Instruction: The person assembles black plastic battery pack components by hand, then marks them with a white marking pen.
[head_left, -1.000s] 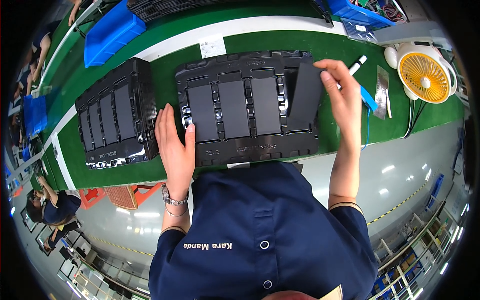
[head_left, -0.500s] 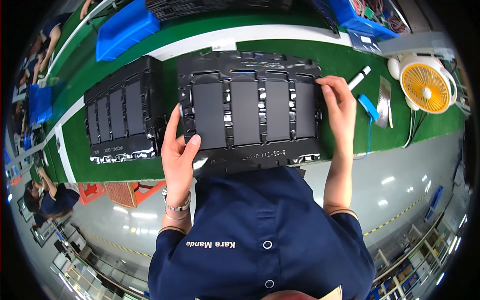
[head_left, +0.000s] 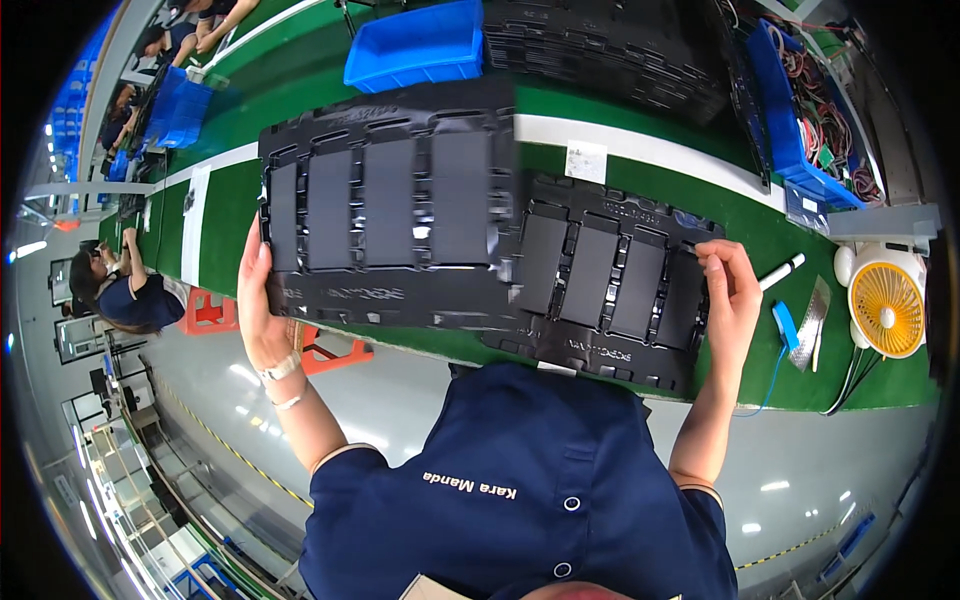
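A black moulded plastic tray [head_left: 391,205] with several flat dark grey panels in its pockets is raised and slightly tilted on the left. My left hand [head_left: 262,305] grips it by its left edge, most fingers hidden behind it. Its right side is smeared by motion and covers part of a second black tray [head_left: 593,275], which lies on the bench and also holds grey panels. At that second tray's far right corner, the fingertips of my right hand [head_left: 735,290] are closed on the edge. What lies beneath the raised tray is hidden.
On the green bench [head_left: 225,220] are a blue bin [head_left: 415,48] at the back, a pile of black trays [head_left: 610,50], a bin of wires [head_left: 795,120], a white marker [head_left: 782,271], a blue corded tool [head_left: 785,325] and a fan [head_left: 886,312]. Co-workers sit far left.
My left hand has moved left with a tray, now over where the left tray stood. Another tray shows under my right hand, which stays at the right edge. The view has turned left.
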